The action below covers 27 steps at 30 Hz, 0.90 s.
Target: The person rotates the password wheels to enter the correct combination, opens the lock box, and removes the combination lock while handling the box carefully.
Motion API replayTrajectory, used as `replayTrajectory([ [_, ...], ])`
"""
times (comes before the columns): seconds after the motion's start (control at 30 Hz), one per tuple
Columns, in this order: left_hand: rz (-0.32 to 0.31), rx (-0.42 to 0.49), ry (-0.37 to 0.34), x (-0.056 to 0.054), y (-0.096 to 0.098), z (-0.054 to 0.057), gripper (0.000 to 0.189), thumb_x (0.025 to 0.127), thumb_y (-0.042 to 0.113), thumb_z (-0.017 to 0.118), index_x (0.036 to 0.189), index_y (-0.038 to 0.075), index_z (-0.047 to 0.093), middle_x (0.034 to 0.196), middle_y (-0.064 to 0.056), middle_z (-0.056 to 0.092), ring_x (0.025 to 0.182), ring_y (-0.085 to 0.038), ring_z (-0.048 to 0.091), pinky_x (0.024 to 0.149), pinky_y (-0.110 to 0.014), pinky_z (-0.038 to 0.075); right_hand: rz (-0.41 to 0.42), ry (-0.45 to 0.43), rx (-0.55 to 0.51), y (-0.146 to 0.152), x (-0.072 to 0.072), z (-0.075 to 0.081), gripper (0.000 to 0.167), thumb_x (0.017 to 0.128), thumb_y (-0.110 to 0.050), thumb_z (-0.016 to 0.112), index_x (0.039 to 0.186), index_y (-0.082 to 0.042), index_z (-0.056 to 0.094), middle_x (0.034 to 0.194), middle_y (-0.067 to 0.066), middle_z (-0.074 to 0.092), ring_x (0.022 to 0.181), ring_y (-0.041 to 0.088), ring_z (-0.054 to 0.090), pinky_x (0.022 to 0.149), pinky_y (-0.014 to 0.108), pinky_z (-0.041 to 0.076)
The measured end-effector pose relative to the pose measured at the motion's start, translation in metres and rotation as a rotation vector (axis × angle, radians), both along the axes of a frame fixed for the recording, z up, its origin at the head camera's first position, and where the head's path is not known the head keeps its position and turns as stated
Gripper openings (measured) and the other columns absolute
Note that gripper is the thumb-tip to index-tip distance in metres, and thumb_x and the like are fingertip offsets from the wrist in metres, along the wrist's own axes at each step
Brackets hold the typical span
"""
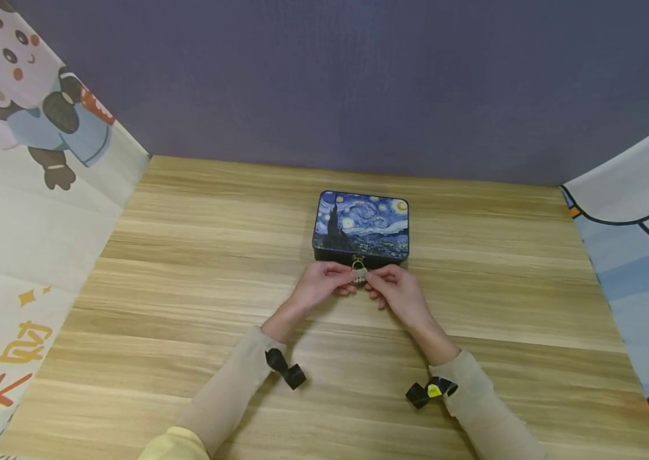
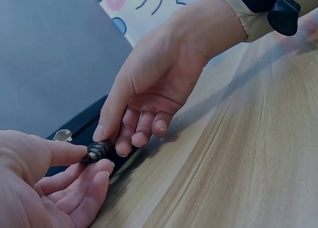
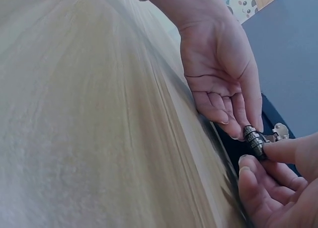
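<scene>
A small combination padlock point(image 1: 359, 276) with ridged number dials hangs by its shackle at the front latch of a dark tin box point(image 1: 361, 223). The box lid carries a blue starry-night painting. My left hand point(image 1: 317, 282) pinches one end of the padlock between thumb and fingers. From the opposite side, my right hand point(image 1: 404, 295) pinches the other end. The dials of the padlock point(image 3: 254, 141) show between both thumbs in the right wrist view. A metal latch point(image 2: 63, 135) sits on the box front. Fingertips hide part of the lock body.
The box stands toward the back of a wood-grain table point(image 1: 186, 268). A dark blue-grey panel point(image 1: 359, 89) rises behind it. Printed cloths with cartoon figures point(image 1: 37, 83) flank both sides. A black wrist camera point(image 1: 287, 369) is strapped over each sleeve.
</scene>
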<state>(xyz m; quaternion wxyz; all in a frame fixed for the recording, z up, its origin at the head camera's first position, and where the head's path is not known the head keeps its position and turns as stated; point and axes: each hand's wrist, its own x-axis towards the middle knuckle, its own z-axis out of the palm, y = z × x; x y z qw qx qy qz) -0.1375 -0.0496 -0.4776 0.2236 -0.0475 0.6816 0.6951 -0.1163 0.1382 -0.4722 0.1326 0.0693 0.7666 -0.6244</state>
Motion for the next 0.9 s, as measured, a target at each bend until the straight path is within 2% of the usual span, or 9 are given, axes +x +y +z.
replayTrajectory([
  [0.5, 0.025, 0.022, -0.013, -0.0004, -0.0007, -0.0027, 0.03, 0.097, 0.005, 0.071, 0.118, -0.015, 0.067, 0.096, -0.024, 0.076, 0.07, -0.009, 0.072, 0.073, -0.024, 0.062, -0.016, 0.018, -0.014, -0.0032, -0.0017, -0.0035, 0.019, 0.1, -0.009, 0.068, 0.103, 0.01, 0.067, 0.088, 0.018, 0.075, 0.065, 0.011, 0.068, 0.057, 0.023, 0.058],
  [0.9, 0.03, 0.038, -0.028, -0.0012, -0.0004, -0.0028, 0.027, 0.096, 0.004, 0.071, 0.116, -0.014, 0.069, 0.096, -0.022, 0.077, 0.07, -0.009, 0.072, 0.074, -0.025, 0.063, -0.016, 0.013, -0.034, -0.004, -0.0022, -0.0046, 0.019, 0.1, -0.007, 0.067, 0.104, 0.012, 0.066, 0.086, 0.015, 0.075, 0.065, 0.01, 0.067, 0.059, 0.022, 0.058],
])
